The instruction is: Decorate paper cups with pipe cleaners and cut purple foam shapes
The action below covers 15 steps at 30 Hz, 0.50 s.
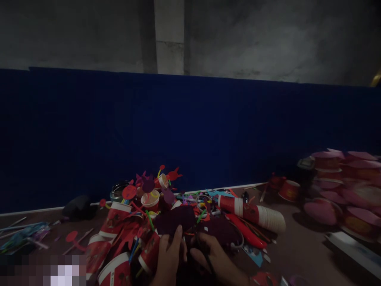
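Observation:
At the lower middle, my left hand [171, 254] pinches a dark purple sheet [175, 219], thumb pointing up along its near edge. My right hand [216, 256] is beside it, fingers curled around dark-handled scissors; a black loop shows at the fingers, while the blades are lost in shadow. Another dark purple piece [220, 229] lies just beyond my right hand. To the left of my hands, red paper cups [114, 218] lie and stand in a heap, some with red and purple cut-out shapes [148, 184] on straws. A stack of red cups [253, 214] lies on its side to the right.
Colourful scraps and straws cover the table [285, 242] around my hands. At the right are piled red and pink tubs [348, 186] and a white flat item [357, 252]. A blue partition [190, 131] rises behind. Part of the lower left is pixelated.

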Each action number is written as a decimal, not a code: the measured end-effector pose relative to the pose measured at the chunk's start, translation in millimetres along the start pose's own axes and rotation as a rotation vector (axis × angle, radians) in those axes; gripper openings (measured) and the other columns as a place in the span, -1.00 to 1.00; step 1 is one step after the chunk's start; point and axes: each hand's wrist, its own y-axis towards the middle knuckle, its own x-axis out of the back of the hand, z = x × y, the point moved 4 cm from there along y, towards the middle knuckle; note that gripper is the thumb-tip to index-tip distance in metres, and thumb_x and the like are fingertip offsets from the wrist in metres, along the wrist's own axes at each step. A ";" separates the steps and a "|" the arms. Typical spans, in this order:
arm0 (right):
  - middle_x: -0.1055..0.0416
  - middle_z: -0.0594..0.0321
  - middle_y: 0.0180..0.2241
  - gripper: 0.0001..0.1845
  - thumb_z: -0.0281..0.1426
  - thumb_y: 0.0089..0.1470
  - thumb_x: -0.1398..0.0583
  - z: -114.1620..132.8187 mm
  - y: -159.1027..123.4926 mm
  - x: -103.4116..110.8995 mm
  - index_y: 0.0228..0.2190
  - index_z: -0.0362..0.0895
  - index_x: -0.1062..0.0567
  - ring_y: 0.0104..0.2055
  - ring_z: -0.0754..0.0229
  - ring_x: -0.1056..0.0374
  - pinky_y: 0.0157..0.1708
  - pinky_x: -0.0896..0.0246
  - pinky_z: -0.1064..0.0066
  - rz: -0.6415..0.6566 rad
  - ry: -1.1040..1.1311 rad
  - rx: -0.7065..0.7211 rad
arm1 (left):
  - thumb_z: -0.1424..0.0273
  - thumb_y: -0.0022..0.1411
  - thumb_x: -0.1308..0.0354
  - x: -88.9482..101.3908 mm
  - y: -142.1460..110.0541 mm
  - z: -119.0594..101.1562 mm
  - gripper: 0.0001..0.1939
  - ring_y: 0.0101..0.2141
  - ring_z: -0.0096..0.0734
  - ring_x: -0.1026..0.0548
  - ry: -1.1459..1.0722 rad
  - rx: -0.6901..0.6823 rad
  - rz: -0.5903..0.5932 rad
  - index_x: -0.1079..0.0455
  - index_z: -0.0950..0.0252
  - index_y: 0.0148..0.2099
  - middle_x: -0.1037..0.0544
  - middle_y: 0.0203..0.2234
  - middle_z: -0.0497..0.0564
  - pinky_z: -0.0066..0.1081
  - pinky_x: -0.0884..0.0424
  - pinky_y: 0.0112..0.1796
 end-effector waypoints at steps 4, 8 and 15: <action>-0.31 0.35 -0.58 -0.70 -0.17 -0.05 -0.21 -4.5 -0.1 2.4 -0.47 -0.17 -0.39 -0.57 0.33 -0.16 -0.58 -0.07 0.52 -0.051 0.004 0.022 | -0.04 -0.31 -0.27 -3.0 -3.9 -2.1 -0.49 -0.79 -0.59 -0.18 0.000 0.078 -0.012 -0.14 0.23 -0.70 -0.23 -0.86 -0.20 -0.52 -0.13 -0.73; -0.31 0.34 -0.57 -0.71 -0.18 -0.03 -0.20 -9.5 0.2 3.8 -0.45 -0.17 -0.39 -0.57 0.33 -0.16 -0.59 -0.07 0.53 -0.046 0.012 0.034 | -0.03 -0.35 -0.30 -3.7 -6.5 -1.4 -0.48 -0.77 -0.60 -0.19 -0.023 0.178 -0.020 -0.15 0.25 -0.72 -0.20 -0.86 -0.21 -0.53 -0.15 -0.70; -0.22 0.42 -0.72 -0.64 -0.10 -0.03 -0.17 -12.5 0.3 2.9 -0.51 -0.16 -0.32 -0.71 0.40 -0.08 -0.70 0.04 0.58 -0.073 0.007 -0.036 | -0.07 -0.47 -0.30 -9.7 -7.1 -5.5 -0.45 -0.76 -0.64 -0.09 -0.048 0.220 0.078 -0.17 0.27 -0.76 -0.13 -0.87 -0.22 -0.52 -0.06 -0.70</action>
